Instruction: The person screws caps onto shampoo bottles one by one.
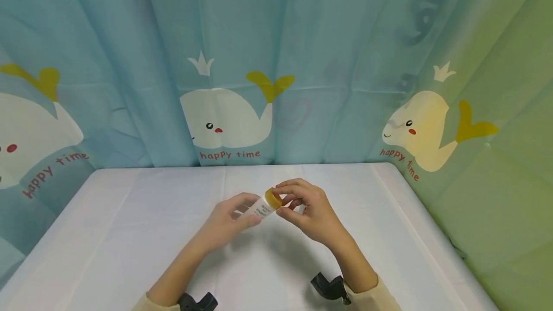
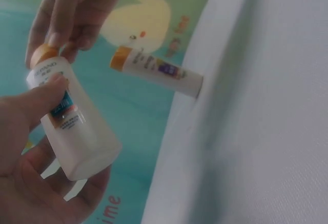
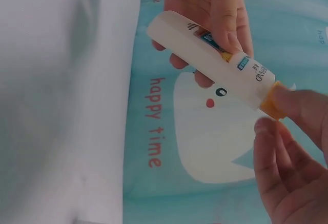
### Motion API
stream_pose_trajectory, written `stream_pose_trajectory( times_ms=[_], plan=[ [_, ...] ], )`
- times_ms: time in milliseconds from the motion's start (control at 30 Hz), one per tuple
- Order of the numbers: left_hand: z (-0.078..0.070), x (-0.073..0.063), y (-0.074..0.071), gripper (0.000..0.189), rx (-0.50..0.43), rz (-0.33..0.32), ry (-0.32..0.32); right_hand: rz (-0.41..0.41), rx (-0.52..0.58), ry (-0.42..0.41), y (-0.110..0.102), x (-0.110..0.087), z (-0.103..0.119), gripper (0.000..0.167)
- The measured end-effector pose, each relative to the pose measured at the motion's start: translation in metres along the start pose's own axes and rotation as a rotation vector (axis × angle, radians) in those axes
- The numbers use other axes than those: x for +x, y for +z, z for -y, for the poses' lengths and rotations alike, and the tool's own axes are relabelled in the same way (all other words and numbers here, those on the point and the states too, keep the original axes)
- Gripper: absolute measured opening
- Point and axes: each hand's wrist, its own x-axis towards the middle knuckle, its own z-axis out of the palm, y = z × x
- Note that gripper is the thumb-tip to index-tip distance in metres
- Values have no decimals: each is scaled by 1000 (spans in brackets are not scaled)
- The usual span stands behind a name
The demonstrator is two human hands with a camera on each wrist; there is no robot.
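Observation:
A white plastic bottle (image 1: 260, 208) with printed lettering and a blue label is held tilted above the table. My left hand (image 1: 229, 220) grips its body (image 3: 192, 52), thumb across the label side and fingers round the back. At the upper end, my right hand (image 1: 308, 205) pinches the orange-yellow cap (image 1: 273, 198) between thumb and fingertips. The cap (image 3: 270, 101) sits on the bottle's neck. In the left wrist view, a second white bottle (image 2: 154, 71) with an orange cap and a purple label stands upright on the table beyond the hands; the head view does not show it.
A white cloth covers the table (image 1: 142, 234). Behind it hangs a blue curtain (image 1: 328, 124) printed with whales, and a green one (image 1: 497, 196) runs along the right side. Black wrist mounts (image 1: 330, 287) show at both sleeves.

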Motion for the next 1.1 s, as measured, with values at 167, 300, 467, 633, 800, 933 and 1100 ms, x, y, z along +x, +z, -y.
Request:
stream_pose_trajectory(
  times_ms=[167, 300, 467, 633, 800, 933, 1100],
  plan=[
    [-1, -1, 1, 31, -11, 19, 4, -13, -5, -32, 5, -2, -27, 25],
    [1, -1, 2, 31, -11, 36, 21, -6, 28, -44, 8, -2, -31, 17],
    [2, -1, 1, 32, -13, 31, 33, 3, 44, -51, 8, -3, -33, 25],
    [0, 0, 0, 34, -12, 17, 30, 19, 30, -68, 6, -3, -34, 32],
    [0, 0, 0, 33, -4, 0, 24, 20, 20, -83, 5, -3, -33, 36],
    [2, 0, 0, 33, 3, -1, 14, 15, 17, -110, 6, -3, -34, 36],
    [5, 0, 1, 32, -1, 24, 24, 16, 4, -120, 6, -4, -35, 29]
  ],
)
